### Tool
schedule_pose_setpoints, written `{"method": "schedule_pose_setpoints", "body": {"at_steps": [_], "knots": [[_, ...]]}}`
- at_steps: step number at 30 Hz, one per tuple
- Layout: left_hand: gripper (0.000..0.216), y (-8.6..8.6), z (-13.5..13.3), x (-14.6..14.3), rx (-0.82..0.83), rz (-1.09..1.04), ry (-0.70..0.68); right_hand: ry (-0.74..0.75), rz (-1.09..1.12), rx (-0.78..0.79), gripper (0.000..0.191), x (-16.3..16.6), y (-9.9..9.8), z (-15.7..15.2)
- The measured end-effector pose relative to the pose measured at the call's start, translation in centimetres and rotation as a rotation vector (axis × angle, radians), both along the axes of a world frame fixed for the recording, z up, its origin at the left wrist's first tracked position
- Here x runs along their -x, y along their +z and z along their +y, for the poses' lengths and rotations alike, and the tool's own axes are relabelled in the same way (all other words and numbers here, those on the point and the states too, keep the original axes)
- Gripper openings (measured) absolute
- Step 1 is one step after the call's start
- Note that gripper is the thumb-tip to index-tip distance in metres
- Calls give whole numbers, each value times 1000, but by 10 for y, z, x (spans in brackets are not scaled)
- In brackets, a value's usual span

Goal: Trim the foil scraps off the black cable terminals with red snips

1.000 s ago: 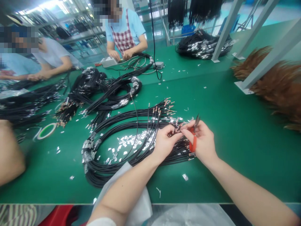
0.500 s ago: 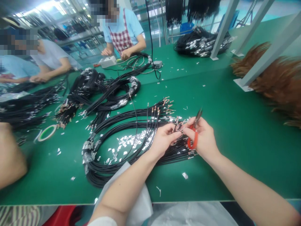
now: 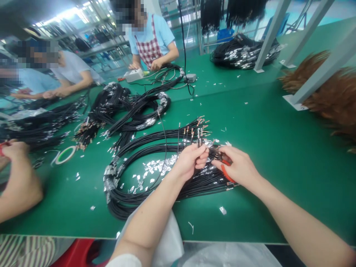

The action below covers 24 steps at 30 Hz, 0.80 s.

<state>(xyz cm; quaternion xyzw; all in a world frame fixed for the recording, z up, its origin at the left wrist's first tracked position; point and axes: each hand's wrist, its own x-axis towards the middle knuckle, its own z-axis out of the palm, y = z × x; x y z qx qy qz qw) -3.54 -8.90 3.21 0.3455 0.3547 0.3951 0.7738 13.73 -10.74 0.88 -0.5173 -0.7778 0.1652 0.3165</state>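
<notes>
Found left hand (image 3: 195, 158) clamped on ends of black cables (image 3: 200, 190) looped on the green table (image 3: 250, 218), tips upright. Noted right hand (image 3: 238, 166) drawn apart from left since half a second earlier, scissors (image 3: 226, 175) gripped; judged cable ends now held by left alone.

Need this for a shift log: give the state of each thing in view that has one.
Left hand: closed on cable ends
Right hand: holding scissors
Scissors: in use grip, open or shut unclear
Looped cables: bent round, taped at left bend
Scraps: scattered
Tape roll: lying flat
Rear coil: wound up
Rear strands: hanging
</notes>
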Motion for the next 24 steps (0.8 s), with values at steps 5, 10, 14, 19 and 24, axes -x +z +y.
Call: {"method": "schedule_pose_setpoints", "body": {"at_steps": [5, 10, 14, 19, 24], "knots": [[32, -1, 0, -2, 68, -46, -50, -8, -53, -55, 17, 2, -4, -1], [29, -3, 2, 0, 105, -90, -107, -9, -51, -56, 16, 2, -3, -1], [26, -6, 3, 2, 132, -134, -164, -11, -56, -71, 16, 2, -2, -2], [23, -7, 4, 3, 146, -154, -187, -26, -87, -65, 16, 1, 1, -3], [23, -7, 4, 3, 162, -149, -193, -23, -109, -59, 19, -1, 3, -4]]}}
